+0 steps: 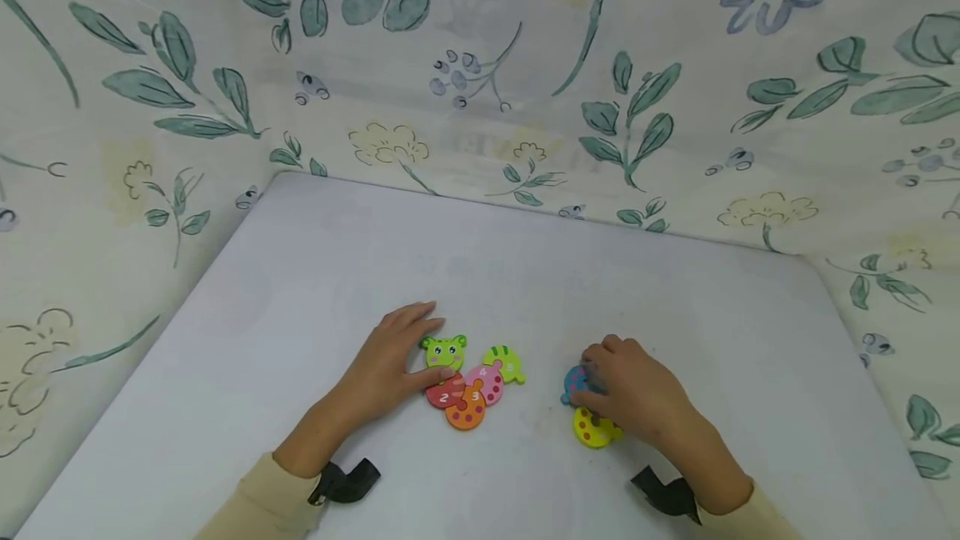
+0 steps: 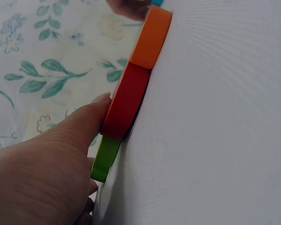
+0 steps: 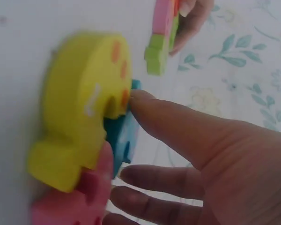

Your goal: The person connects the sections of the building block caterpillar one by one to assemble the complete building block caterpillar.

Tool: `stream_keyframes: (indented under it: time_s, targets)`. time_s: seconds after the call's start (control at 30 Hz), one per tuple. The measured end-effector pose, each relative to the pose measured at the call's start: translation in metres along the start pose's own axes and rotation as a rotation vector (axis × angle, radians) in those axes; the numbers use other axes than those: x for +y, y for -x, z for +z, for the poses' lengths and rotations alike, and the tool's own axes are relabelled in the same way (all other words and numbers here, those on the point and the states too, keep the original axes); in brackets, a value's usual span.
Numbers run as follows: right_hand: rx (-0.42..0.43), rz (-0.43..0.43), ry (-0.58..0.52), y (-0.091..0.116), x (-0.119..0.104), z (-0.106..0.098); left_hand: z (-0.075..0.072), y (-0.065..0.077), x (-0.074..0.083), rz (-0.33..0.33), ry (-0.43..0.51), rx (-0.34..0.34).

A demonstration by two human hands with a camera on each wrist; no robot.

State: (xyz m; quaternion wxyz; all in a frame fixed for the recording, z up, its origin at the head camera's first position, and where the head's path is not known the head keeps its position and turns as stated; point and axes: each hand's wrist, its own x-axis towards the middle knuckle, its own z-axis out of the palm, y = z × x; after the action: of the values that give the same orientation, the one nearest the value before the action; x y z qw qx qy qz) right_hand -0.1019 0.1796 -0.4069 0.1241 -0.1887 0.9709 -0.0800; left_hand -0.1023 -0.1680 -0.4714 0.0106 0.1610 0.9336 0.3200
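Several flat caterpillar puzzle pieces form a joined chain: a green head piece (image 1: 446,352), a red piece numbered 2 (image 1: 442,392), an orange piece numbered 3 (image 1: 465,417), a pink piece (image 1: 491,386) and a striped green piece (image 1: 504,361). My left hand (image 1: 382,369) lies at the chain's left end, thumb resting on the red piece near the head, its other fingers extended past the head. To the right, my right hand (image 1: 637,390) pinches a blue piece (image 1: 576,382) between thumb and fingers. A yellow piece (image 3: 84,89) with orange dots lies right beside it.
A pinkish-red piece (image 3: 68,208) shows below the yellow one in the right wrist view, mostly hidden by my hand in the head view. The white tabletop (image 1: 337,248) meets a floral cloth (image 1: 480,90) behind and at both sides.
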Motion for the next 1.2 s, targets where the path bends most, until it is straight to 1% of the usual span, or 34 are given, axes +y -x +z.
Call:
stream_keyframes:
  time_s: [0.07, 0.13, 0.27, 0.33, 0.43, 0.57, 0.67, 0.77, 0.87, 0.93, 0.97, 1.03, 1.1, 1.2]
  targets:
    - [0.034, 0.028, 0.004, 0.004, -0.003, 0.005, 0.0, 0.0, 0.0, 0.001, 0.001, 0.001]
    - [0.053, 0.02, 0.001, 0.006, -0.007, 0.009, 0.0, -0.001, 0.0, 0.0, 0.003, 0.0]
    - [0.073, -0.061, -0.008, 0.007, -0.017, 0.014, 0.001, -0.001, 0.0, -0.008, 0.016, -0.004]
    - [0.084, -0.083, -0.016, 0.006, -0.021, 0.015, 0.002, -0.001, 0.001, -0.01, 0.021, -0.008]
    - [0.094, -0.051, -0.028, 0.005, -0.025, 0.016, 0.002, -0.001, 0.001, -0.009, 0.02, -0.009]
    - [0.081, 0.035, -0.031, 0.003, -0.032, 0.02, 0.001, 0.0, 0.0, -0.006, 0.007, -0.003]
    - [0.069, 0.06, -0.038, 0.001, -0.038, 0.023, 0.0, 0.0, 0.0, -0.004, 0.006, -0.002]
    - [0.085, 0.024, -0.061, -0.001, -0.045, 0.023, -0.001, 0.001, 0.0, 0.0, 0.006, -0.001]
    - [0.102, -0.032, -0.084, -0.003, -0.055, 0.019, -0.001, 0.001, -0.001, -0.003, 0.003, 0.004]
    - [0.108, -0.068, -0.086, -0.006, -0.061, 0.02, -0.001, 0.002, -0.002, -0.007, 0.003, 0.005]
    - [0.108, -0.073, -0.086, -0.007, -0.063, 0.02, -0.001, 0.002, -0.002, -0.008, 0.005, 0.004]
    - [0.099, -0.065, -0.075, -0.01, -0.067, 0.022, -0.002, 0.002, -0.002, -0.005, 0.012, 0.001]
    - [0.089, -0.039, -0.062, -0.012, -0.069, 0.025, -0.002, 0.002, -0.001, 0.0, 0.02, -0.003]
    - [0.087, -0.007, -0.072, -0.014, -0.069, 0.028, -0.003, 0.002, 0.0, -0.003, 0.012, 0.0]
